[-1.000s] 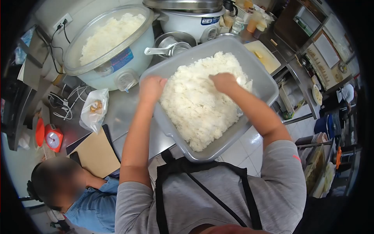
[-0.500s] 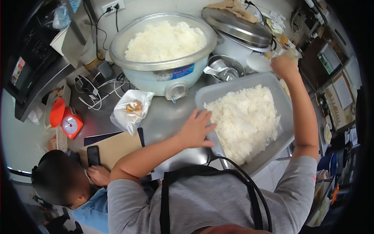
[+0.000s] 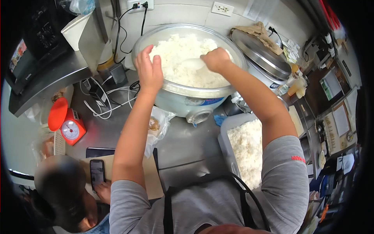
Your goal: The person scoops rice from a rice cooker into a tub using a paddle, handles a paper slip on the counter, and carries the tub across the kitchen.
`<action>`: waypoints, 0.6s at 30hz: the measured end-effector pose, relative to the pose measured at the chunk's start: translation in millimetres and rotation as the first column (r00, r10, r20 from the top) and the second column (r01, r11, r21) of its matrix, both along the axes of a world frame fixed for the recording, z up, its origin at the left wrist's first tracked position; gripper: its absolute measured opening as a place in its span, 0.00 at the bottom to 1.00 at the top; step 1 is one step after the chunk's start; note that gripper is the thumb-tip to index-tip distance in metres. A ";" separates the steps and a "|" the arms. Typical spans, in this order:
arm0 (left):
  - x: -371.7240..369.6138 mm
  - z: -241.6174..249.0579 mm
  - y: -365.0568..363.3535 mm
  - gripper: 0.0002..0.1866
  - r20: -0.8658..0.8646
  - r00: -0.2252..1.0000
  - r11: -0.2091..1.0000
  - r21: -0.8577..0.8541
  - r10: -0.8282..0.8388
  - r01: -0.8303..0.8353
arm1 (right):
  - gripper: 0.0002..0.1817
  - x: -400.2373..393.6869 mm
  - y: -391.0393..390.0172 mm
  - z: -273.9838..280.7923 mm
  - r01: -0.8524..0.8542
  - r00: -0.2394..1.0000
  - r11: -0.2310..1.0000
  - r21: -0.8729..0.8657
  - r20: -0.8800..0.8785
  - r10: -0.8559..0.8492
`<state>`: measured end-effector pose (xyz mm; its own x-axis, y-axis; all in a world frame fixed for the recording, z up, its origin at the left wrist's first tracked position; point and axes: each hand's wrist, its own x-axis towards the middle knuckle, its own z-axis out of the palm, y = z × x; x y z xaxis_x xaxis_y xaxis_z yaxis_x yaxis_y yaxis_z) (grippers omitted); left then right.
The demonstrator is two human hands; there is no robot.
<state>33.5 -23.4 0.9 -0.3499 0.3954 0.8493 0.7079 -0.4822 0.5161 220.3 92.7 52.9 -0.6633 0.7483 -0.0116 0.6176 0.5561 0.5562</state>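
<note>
A large rice cooker (image 3: 171, 100) stands at the back of the steel counter, heaped with white cooked rice (image 3: 180, 46). In my right hand (image 3: 218, 60) is a white rice paddle (image 3: 193, 64), its blade against the rice in the cooker. At the cooker's left rim is my left hand (image 3: 149, 72), thumb apart from the raised fingers and nothing held in it. A grey plastic tub (image 3: 225, 145) sits to the right, nearer my body, with more rice (image 3: 246, 150) inside. My right arm covers part of that tub.
A plastic bag (image 3: 165, 119) with food lies in front of the cooker. On the left are a red kitchen scale (image 3: 71, 128) and white cables (image 3: 103, 111). A person's hand (image 3: 103, 191) touches a phone (image 3: 97, 171). A steel lid (image 3: 261, 52) rests behind right.
Both hands have moved up to the cooker: the left from beside the tub to the rim, the right from the far right into the rice with the paddle. The view has shifted too.
</note>
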 end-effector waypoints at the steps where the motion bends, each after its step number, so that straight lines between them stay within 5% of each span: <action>1: -0.6 -1.9 6.4 0.19 0.030 0.999 0.999 -0.029 0.016 -0.016 | 0.12 -6.1 3.5 -6.3 -0.011 1.000 0.999 -0.043 0.013 0.012; 2: -2.2 -4.5 8.8 0.22 -0.114 0.990 0.995 -0.028 0.087 -0.091 | 0.11 -11.6 6.6 -11.6 -0.021 0.999 0.996 -0.087 0.024 0.024; 8: 0.1 -4.2 7.2 0.22 -0.085 0.990 0.993 -0.043 0.110 -0.114 | 0.14 -8.2 3.4 -25.8 -0.074 0.985 0.866 -0.495 -0.175 -0.016; 18: -2.3 -7.2 9.1 0.22 -0.062 0.993 0.994 0.003 0.106 -0.106 | 0.15 16.0 -32.1 -19.8 -0.234 0.911 0.804 -0.547 -0.413 -0.016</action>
